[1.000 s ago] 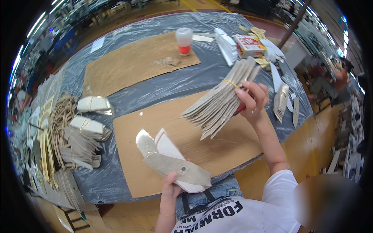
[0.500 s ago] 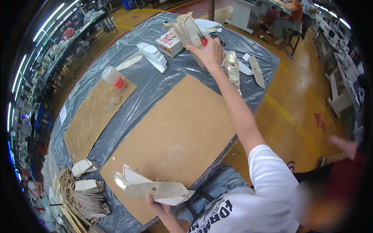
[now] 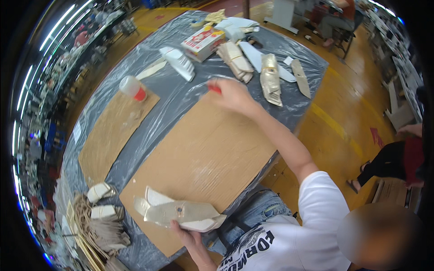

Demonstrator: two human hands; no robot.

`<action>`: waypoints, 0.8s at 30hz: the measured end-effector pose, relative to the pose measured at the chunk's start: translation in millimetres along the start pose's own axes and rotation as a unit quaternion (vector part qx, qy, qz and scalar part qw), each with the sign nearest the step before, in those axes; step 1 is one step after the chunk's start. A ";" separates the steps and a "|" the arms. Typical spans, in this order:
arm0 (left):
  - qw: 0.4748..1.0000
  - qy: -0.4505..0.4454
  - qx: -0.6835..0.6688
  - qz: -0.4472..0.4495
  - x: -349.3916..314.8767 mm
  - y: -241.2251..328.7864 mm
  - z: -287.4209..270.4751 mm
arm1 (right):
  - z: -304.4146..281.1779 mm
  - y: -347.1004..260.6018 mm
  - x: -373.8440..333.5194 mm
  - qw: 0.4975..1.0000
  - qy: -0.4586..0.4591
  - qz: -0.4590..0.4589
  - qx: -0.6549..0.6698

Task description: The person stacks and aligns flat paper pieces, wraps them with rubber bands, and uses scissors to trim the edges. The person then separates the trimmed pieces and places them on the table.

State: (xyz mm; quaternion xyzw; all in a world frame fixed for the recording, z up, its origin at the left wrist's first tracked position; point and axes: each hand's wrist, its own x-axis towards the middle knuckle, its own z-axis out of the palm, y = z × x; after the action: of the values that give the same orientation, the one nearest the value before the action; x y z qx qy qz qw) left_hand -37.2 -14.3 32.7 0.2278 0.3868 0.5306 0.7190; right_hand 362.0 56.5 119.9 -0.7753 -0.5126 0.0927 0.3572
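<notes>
My left hand [image 3: 189, 235] is closed on a few flat cut pieces [image 3: 183, 211], gold-beige and white with a small round hole, over the near corner of a brown cardboard sheet [image 3: 199, 158]. My right hand [image 3: 233, 97], smeared by motion, is above the sheet's far edge. It grips a small red-handled tool [image 3: 214, 86] whose working end I cannot make out. Beyond it lies a banded bundle of beige pieces [image 3: 235, 61]. To the right of that bundle is a shiny gold bundle [image 3: 271, 81].
A red-and-white box [image 3: 203, 43], white cut pieces [image 3: 178, 64] and a white bottle with a red band [image 3: 132, 88] stand or lie on the plastic-covered table. Bundled pieces and cords [image 3: 104, 226] lie at the near left. A person [image 3: 402, 156] is on the right.
My right hand has left the beige bundle and drawn back toward me and leftward with the red-handled tool. The bundle, formerly fanned upright, now lies down. My left hand keeps its hold.
</notes>
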 end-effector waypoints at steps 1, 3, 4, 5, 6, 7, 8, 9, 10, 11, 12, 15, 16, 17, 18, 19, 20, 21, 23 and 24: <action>1.000 -0.012 0.000 -0.004 -1.7 -0.2 2.8 | 3.1 -18.4 -22.4 0.978 -0.150 0.029 0.139; 0.999 -0.044 0.006 -0.011 -2.9 -1.2 9.4 | 23.8 -60.2 -76.2 0.928 -0.240 -0.064 0.278; 0.997 -0.067 -0.002 -0.026 -2.9 -2.1 12.7 | 30.6 -76.4 -100.5 0.904 -0.303 -0.073 0.291; 0.995 -0.093 -0.020 -0.031 -4.2 -2.4 15.2 | 35.3 -88.4 -118.1 0.911 -0.295 -0.109 0.269; 0.996 -0.085 -0.006 -0.038 -4.3 -3.3 18.0 | 38.9 -98.6 -132.5 0.914 -0.299 -0.141 0.236; 0.996 -0.082 -0.005 -0.038 -5.2 -3.7 20.2 | 42.4 -108.1 -144.1 0.913 -0.276 -0.203 0.220; 0.997 -0.075 0.005 -0.033 -8.1 -3.5 22.0 | 46.3 -116.7 -152.8 0.915 -0.301 -0.145 0.226; 0.996 -0.083 0.005 -0.027 -9.4 -3.5 24.3 | 49.5 -123.4 -158.1 0.917 -0.297 -0.115 0.241; 0.997 -0.074 0.013 -0.031 -10.2 -1.9 25.7 | 52.0 -128.7 -163.2 0.919 -0.292 -0.081 0.253; 0.996 -0.088 -0.016 -0.031 -11.4 -0.4 27.5 | 53.7 -132.0 -166.7 0.920 -0.288 -0.088 0.250; 0.996 -0.080 0.011 -0.025 -12.1 0.8 29.8 | 55.5 -133.1 -167.9 0.923 -0.280 -0.094 0.245; 0.995 -0.095 -0.019 -0.008 -13.4 2.5 37.1 | 64.7 -130.7 -172.2 0.915 -0.259 -0.091 0.297; 0.994 -0.095 -0.048 -0.006 -13.8 2.4 38.9 | 67.3 -127.8 -173.2 0.908 -0.261 -0.085 0.317; 0.989 -0.111 -0.095 -0.003 -14.0 2.2 40.2 | 69.2 -125.1 -174.6 0.902 -0.254 -0.075 0.342; 0.991 -0.095 -0.093 -0.017 -13.7 2.1 40.5 | 71.7 -123.5 -176.3 0.898 -0.251 -0.079 0.353; 0.991 -0.095 -0.097 -0.019 -13.4 2.3 40.4 | 73.1 -122.3 -177.1 0.894 -0.241 -0.078 0.369; 0.990 -0.092 -0.102 -0.023 -13.8 2.4 39.9 | 71.8 -121.5 -179.0 0.890 -0.232 -0.074 0.385; 0.989 -0.097 -0.113 -0.025 -14.0 2.9 39.1 | 70.4 -121.7 -179.9 0.899 -0.231 -0.077 0.364; 0.992 -0.088 -0.073 -0.044 -15.8 6.8 36.1 | 64.1 -122.9 -179.5 0.914 -0.223 -0.101 0.323; 0.993 -0.089 -0.056 -0.050 -15.9 9.6 35.2 | 61.9 -124.7 -178.5 0.918 -0.224 -0.056 0.324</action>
State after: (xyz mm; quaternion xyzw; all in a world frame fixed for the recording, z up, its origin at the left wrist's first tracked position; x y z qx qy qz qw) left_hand -16.9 -23.2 65.8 0.2135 0.3020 0.4924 0.7879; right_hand 158.0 -41.5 116.1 -0.5463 -0.5639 0.4042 0.4693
